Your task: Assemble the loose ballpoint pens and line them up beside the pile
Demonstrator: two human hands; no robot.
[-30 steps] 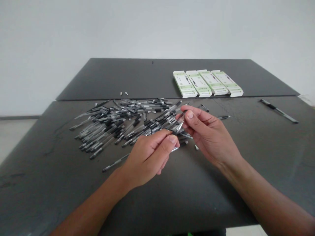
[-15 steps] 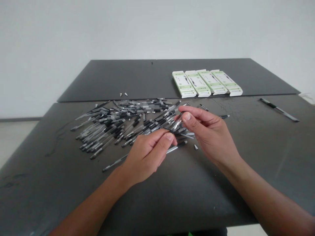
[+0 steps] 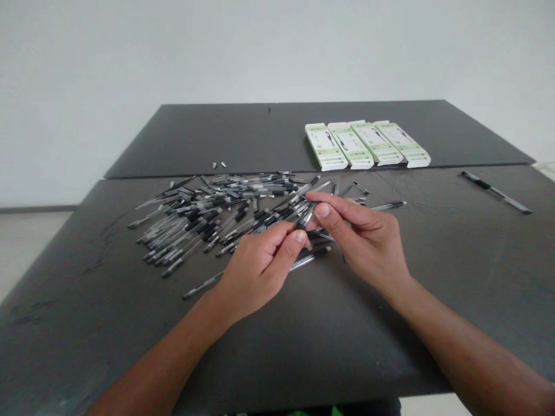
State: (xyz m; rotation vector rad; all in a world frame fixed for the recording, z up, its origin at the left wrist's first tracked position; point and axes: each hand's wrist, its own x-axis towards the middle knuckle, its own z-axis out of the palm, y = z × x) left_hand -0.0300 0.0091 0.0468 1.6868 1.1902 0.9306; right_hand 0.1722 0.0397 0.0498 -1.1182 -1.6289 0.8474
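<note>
Over the near right part of the pile, my left hand [image 3: 264, 268] and my right hand [image 3: 362, 231] meet at a clear and black pen [image 3: 307, 216]. My left thumb and forefinger close on its lower black part. At the upper end, my right thumb and index finger pinch the same pen. Fingers cover both ends, so I cannot tell whether it is in one piece. Under and behind the hands spreads a pile of clear pens with black grips [image 3: 191, 225]. One long pen [image 3: 202, 286] lies along the pile's near edge, partly behind my left hand.
Four flat green and white boxes [image 3: 364, 144] lie side by side on the far table panel. A single pen [image 3: 496, 192] rests apart at the right. Two small pen tips [image 3: 219, 165] sit just beyond the table seam. Another pen [image 3: 390, 205] pokes out beyond my right hand.
My right hand has moved slightly left and down, closer to my left hand, with the pen between them. The loose cone tip beside my right hand is now out of sight.
</note>
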